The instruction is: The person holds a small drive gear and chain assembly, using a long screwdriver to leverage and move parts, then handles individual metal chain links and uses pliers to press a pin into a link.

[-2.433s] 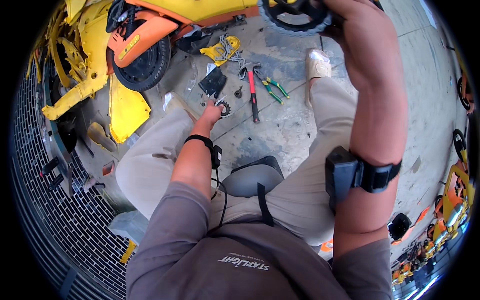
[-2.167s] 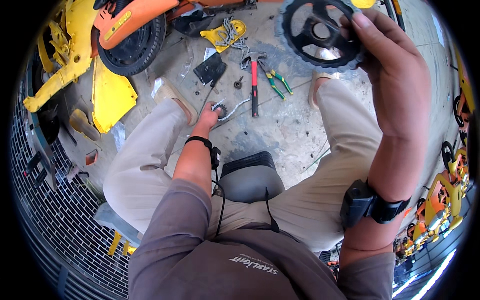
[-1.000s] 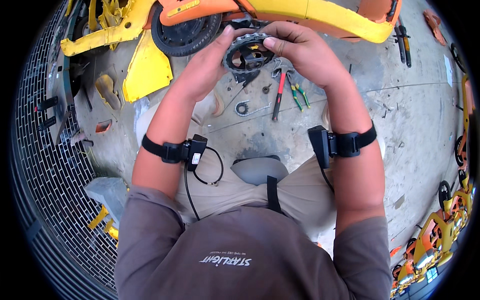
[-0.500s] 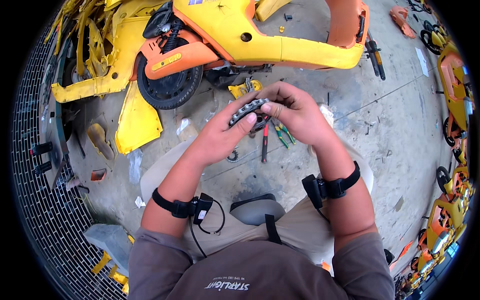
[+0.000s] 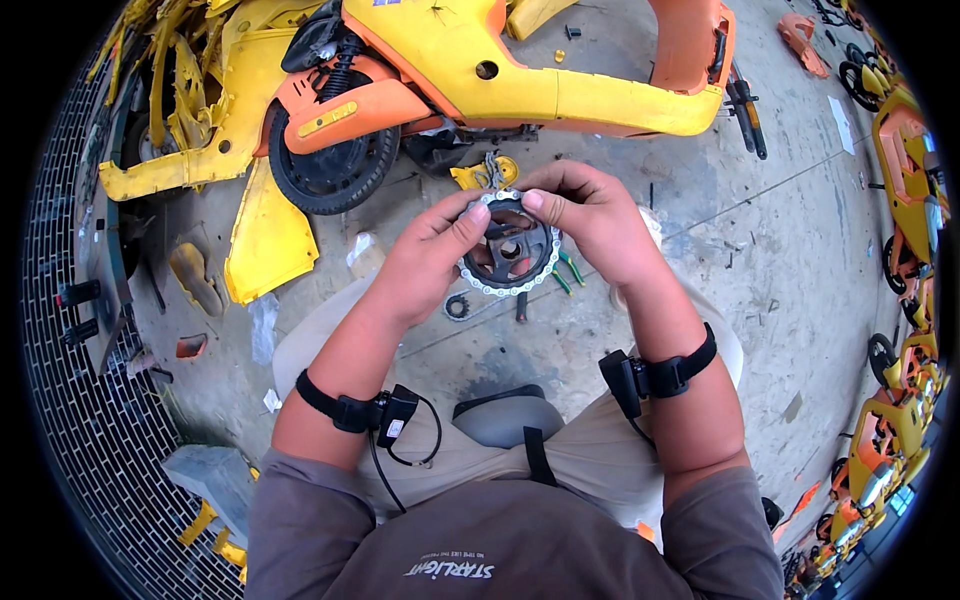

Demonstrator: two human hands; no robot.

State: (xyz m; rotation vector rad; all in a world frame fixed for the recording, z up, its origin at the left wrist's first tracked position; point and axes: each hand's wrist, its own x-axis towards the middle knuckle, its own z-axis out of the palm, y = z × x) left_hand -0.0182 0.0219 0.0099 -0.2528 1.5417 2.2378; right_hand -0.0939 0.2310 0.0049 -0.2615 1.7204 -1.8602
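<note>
Head view: a black chainring point(image 5: 511, 238) with a pale chain point(image 5: 515, 291) around its rim is held up above the floor, ahead of the person's knees. The left hand point(image 5: 430, 255) pinches its upper left rim and the right hand point(image 5: 592, 222) its upper right, thumbs near each other on the near side; some fingers are hidden behind. Below it, a small sprocket point(image 5: 456, 299) lies on grey concrete point(image 5: 770, 260), near the partly covered hammer handle point(image 5: 522, 308) and green-handled pliers point(image 5: 573, 269). Beyond the fingertips sits a yellow part point(image 5: 470, 178) with grey chain heaped on it. The floor is stained and scuffed, crossed by a thin seam. Just past these things, the lower edge of a yellow and orange scooter body point(image 5: 610, 98) bounds the far side; at left stand its black wheel point(image 5: 335, 175) and a pointed yellow panel point(image 5: 270, 245). Concrete stretches widest on the right, from the right forearm to a row of scooters point(image 5: 885, 430) along the rim; a dark brick-patterned surface point(image 5: 120, 440) edges the left. Pale lettering point(image 5: 450, 571) crosses the dark shirt point(image 5: 580, 545), a small white label point(image 5: 396, 427) marks the left forearm's strapped device, and the orange fender bears a yellow plate point(image 5: 328, 120).
</note>
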